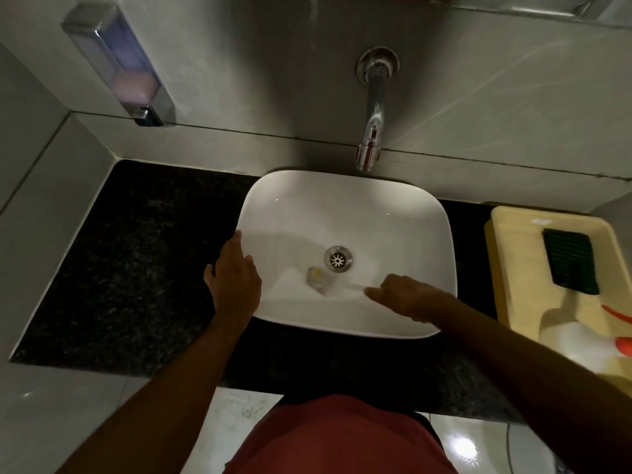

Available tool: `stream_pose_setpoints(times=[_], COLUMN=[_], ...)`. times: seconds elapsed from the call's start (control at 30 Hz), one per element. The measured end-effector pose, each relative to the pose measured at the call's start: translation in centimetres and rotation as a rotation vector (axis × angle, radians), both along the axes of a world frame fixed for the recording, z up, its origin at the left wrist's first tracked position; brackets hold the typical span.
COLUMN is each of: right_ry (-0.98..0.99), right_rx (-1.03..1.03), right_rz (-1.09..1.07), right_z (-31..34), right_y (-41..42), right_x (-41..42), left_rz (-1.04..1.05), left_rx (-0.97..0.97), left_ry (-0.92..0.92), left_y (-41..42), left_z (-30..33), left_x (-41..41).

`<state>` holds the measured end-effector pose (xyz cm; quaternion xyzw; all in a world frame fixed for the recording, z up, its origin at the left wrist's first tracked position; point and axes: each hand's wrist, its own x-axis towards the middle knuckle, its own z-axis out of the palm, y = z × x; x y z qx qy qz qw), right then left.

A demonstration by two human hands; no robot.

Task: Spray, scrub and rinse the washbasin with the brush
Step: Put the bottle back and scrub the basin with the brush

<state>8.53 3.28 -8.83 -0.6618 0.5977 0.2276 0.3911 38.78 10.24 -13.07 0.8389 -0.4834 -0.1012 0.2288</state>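
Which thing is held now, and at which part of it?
The right hand holds the brush at the end of its handle, head down in the washbasin. The left hand holds nothing; it rests on the basin's rim.

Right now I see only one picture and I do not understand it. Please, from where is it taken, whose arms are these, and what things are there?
There is no machine here. The picture comes from a camera worn on a person's head, looking down, so the two arms are that person's own.

In the middle is a white washbasin sitting on a dark stone counter, with a tap on the wall above. The left hand rests on the basin's left rim. The right hand has its grip closed on a brush, blurred by motion, whose head is near the drain.

At the right stands a yellow tray with a green scouring pad and a white spray bottle. A soap dispenser hangs on the wall at the left.
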Motion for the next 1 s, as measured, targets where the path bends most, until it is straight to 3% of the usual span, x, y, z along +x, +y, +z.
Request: stream_pose_setpoints(times=[0.27,0.57,0.7,0.83,1.0], right_ry=[0.046,-0.079,-0.188,-0.07,0.108], right_rx=[-0.054,-0.206,-0.165,-0.084,-0.056], right_rz=[-0.143,-0.187,-0.039,0.116,0.048], right_z=[0.5,0.1,-0.1,0.1,0.4], right_y=[-4.6,-3.5,-1.0,0.7,-0.8], right_x=[-6.4,3.0,8.1,6.1,-2.8], left_rz=[0.001,0.009,-0.009,-0.011,-0.015], left_rx=[-0.006,-0.002,0.015,0.022,0.013], left_ry=[0.0,0.01,0.0,-0.001,0.006], left_y=[0.0,0.0,0.1,0.1,0.0], left_z=[0.2,0.1,0.3,0.4,0.3], left_x=[-0.1,0.0,0.0,-0.1,0.1])
